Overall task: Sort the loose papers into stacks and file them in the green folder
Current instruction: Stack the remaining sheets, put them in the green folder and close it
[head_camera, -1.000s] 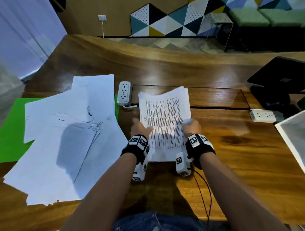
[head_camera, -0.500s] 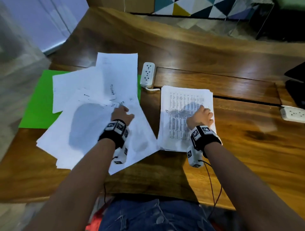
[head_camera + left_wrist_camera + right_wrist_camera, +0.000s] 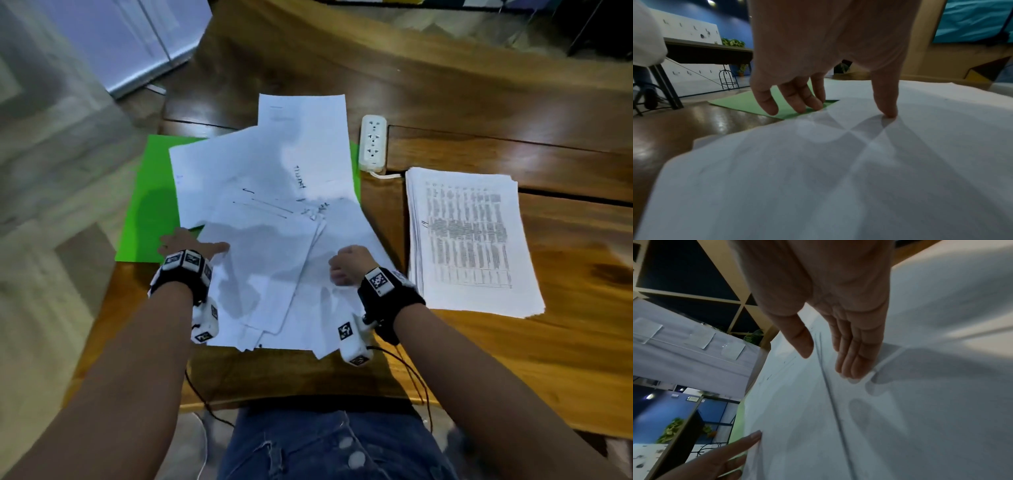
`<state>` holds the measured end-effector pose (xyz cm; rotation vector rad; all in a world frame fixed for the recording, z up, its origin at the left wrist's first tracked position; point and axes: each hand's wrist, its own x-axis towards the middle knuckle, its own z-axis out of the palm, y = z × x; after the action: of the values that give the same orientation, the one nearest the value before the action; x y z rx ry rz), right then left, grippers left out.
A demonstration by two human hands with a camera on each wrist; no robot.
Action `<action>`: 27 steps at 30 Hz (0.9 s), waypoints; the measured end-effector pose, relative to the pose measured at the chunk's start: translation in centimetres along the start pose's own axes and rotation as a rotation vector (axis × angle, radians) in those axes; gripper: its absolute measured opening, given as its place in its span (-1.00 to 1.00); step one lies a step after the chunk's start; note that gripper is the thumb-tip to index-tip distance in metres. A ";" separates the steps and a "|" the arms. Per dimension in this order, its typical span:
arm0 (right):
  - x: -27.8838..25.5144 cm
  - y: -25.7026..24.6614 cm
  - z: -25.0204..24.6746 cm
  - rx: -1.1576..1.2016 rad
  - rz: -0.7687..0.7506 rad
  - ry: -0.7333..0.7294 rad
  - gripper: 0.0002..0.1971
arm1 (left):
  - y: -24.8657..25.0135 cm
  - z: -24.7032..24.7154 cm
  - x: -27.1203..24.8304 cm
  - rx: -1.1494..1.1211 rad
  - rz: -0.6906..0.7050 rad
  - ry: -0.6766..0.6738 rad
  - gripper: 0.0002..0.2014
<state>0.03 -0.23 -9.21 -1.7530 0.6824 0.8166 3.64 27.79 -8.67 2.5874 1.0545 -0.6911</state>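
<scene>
A messy pile of loose white papers (image 3: 274, 240) lies mid-table, partly covering the green folder (image 3: 147, 212). My left hand (image 3: 195, 245) is at the pile's left edge. In the left wrist view its thumb presses on the top sheet (image 3: 838, 178), and its nearly straight fingers (image 3: 797, 104) touch the green folder (image 3: 748, 102) beside the paper edge. My right hand (image 3: 346, 267) is at the pile's right side. Its straight fingers (image 3: 855, 363) lie against a sheet edge of the papers (image 3: 900, 418), the thumb held apart. A squared stack of printed pages (image 3: 469, 240) lies to the right, untouched.
A white power strip (image 3: 373, 142) lies behind the papers, between pile and printed stack, its cord running to the right. The wooden table (image 3: 479, 102) has grooved panels at the back. The table's near edge is just below the pile, at my lap.
My right hand left the printed stack and moved left to the loose pile's right side. My left hand shifted from the pile's middle to its left edge. The view turned left.
</scene>
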 end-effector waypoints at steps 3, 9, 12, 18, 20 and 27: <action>-0.4 -0.9 2.4 0.128 0.098 -0.120 -0.62 | -0.9 0.1 0.6 -0.063 0.060 -0.044 0.00; -0.4 -1.6 4.0 0.181 0.086 -0.063 -0.80 | -0.9 0.3 -0.2 -0.175 0.145 -0.153 -0.15; -0.1 -1.5 4.2 0.105 0.092 0.006 -0.82 | -0.3 0.6 -1.0 -0.182 0.142 -0.229 -0.20; 0.1 -2.3 3.6 -0.179 0.030 0.180 -0.60 | 1.7 1.1 -2.8 -0.263 0.087 -0.420 -0.20; 0.3 -3.0 2.3 -0.212 -0.010 0.289 -0.60 | 2.3 1.0 -3.3 -0.293 0.104 -0.468 -0.28; 1.7 -4.9 -5.3 -0.604 -0.087 0.511 -0.63 | 4.1 1.1 -3.9 -0.331 0.085 -0.370 -0.17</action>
<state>5.94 -3.91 -6.59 -2.5705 0.7242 0.5393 3.80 22.20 -7.29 2.1074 0.8528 -0.8518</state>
